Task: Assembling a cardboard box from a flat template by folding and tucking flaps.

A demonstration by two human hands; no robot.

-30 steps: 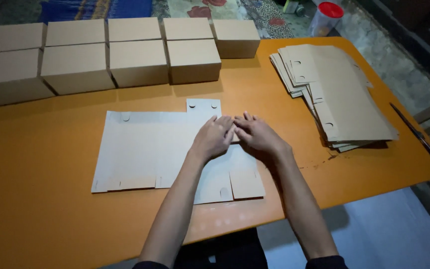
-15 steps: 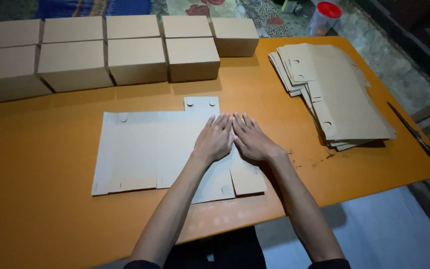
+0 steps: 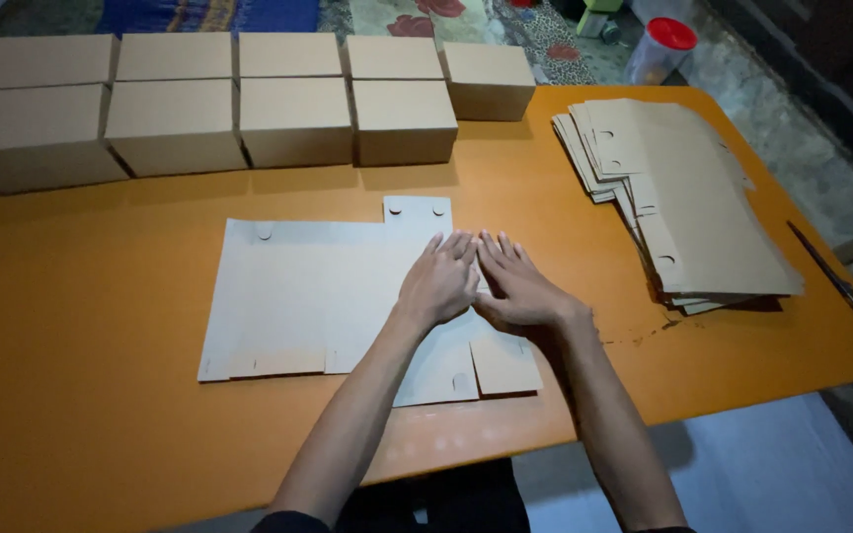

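While both hands press flat, side by side, on an unfolded cardboard box blank (image 3: 318, 296), the person looks down from above at an orange surface (image 3: 81, 395). The left hand (image 3: 438, 284) and right hand (image 3: 517, 288) lie palm down with fingers extended and close together, thumbs nearly touching, gripping nothing. They rest on the right part of the blank, which lies flat near the middle of the surface, just in front of the person, with a small tab with two round cut-outs (image 3: 417, 209) sticking out at its far edge and narrow flaps along its near edge.

Along the far edge of the surface stands a double row of finished brown cardboard boxes (image 3: 293, 118), closed and set tightly together. To the right, well apart from the hands, sits a loose stack of flat box blanks (image 3: 688, 197). A dark, slim tool, possibly a knife (image 3: 841, 286), lies near the right edge. Beyond the surface, a clear jar with a red lid (image 3: 660, 47) stands on the floor.

Judging from the pose, the step in hand is flattening or creasing a panel of the blank along a fold line. The next move likely calls for a grip on a panel edge to lift and fold it upright.
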